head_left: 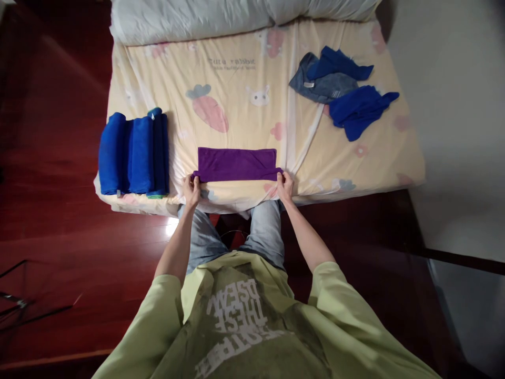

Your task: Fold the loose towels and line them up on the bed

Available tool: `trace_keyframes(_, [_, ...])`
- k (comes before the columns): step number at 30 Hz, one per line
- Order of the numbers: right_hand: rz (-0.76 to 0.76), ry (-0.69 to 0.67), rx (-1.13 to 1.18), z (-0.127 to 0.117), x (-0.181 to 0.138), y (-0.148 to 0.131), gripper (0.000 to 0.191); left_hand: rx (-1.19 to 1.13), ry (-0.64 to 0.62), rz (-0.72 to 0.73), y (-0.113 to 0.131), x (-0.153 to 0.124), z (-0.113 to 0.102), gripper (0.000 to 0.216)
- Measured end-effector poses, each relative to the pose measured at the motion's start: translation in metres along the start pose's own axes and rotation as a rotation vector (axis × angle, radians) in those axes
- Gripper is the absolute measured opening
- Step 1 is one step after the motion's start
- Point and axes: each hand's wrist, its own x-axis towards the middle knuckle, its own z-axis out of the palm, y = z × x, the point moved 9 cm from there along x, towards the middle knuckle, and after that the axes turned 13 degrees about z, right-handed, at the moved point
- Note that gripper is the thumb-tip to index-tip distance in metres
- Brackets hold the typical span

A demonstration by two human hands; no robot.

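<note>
A purple towel point(237, 164) lies on the bed near its front edge, with its near part folded over toward the far side. My left hand point(191, 190) pinches the towel's near left corner between thumb and fingers. At the opposite end, my right hand point(284, 186) grips the near right corner the same way. The near edge looks stretched straight between both hands. To the left of my left hand sit several folded blue towels point(138, 153), laid side by side.
Crumpled blue and grey-blue cloths point(347, 87) lie loose at the bed's right. A rolled pale quilt point(197, 21) runs along the far side of the patterned bed sheet point(236, 113). A wall point(453, 131) stands at right; thin black stand legs point(23, 302) are on the floor at left.
</note>
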Motion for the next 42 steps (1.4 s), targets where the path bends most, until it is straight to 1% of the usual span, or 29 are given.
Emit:
trace_keyframes(10, [-0.009,-0.008,0.016,0.001,0.001,-0.009,0.057,-0.044,0.005,-0.003,-0.003,0.002,0.001,0.038])
trace_keyframes(21, [0.012,0.021,0.055,0.003,0.003,-0.006,0.059,0.029,0.010,0.044,0.002,0.002,0.001,0.035])
trace_keyframes(26, [0.037,0.043,0.075,0.003,0.004,-0.004,0.056,0.048,0.014,0.024,0.003,0.001,0.002,0.031])
trace_keyframes(32, [0.089,0.067,0.082,0.004,0.008,0.002,0.049,0.085,0.067,-0.007,0.010,0.001,-0.002,0.034])
trace_keyframes(37, [0.098,0.056,0.067,0.007,0.009,0.002,0.046,0.095,0.090,-0.017,0.015,0.004,-0.003,0.034])
trace_keyframes(42, [0.101,0.037,0.084,0.011,0.010,0.003,0.044,0.096,0.104,-0.054,0.012,0.011,0.000,0.034])
